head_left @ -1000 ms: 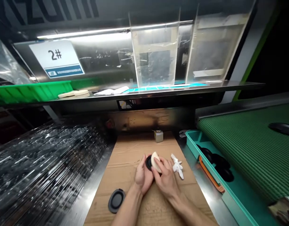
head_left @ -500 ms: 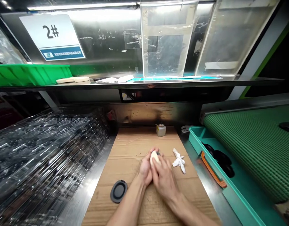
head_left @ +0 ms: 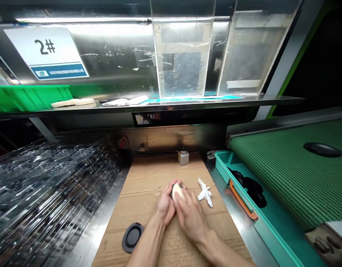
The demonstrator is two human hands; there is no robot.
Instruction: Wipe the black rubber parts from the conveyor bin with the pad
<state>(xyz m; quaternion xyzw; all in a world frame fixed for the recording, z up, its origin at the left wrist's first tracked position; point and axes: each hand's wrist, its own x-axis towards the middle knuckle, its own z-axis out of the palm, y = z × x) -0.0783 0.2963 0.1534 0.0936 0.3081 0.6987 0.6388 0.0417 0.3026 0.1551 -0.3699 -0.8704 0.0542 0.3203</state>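
Over the cardboard sheet (head_left: pixel 148 185), my left hand (head_left: pixel 164 205) is curled round a small black round part (head_left: pixel 172 190), of which only a sliver shows. My right hand (head_left: pixel 189 215) presses a cream-coloured pad (head_left: pixel 176 191) against that part, fingers closed over it. The two hands touch each other. A dark grey oval lid (head_left: pixel 132 237) lies flat on the cardboard to the left of my left forearm.
A crumpled white cloth (head_left: pixel 204 192) lies right of my hands, a small bottle (head_left: pixel 183 157) behind. A teal tray (head_left: pixel 271 237) with black parts and an orange-handled tool (head_left: pixel 241 200) borders the green conveyor belt (head_left: pixel 293 174). Clear plastic trays (head_left: pixel 48 193) are stacked on the left.
The cream pad has swung from standing beside the black part to lying over it, hiding most of it. My hands stayed together; the view shifted slightly.
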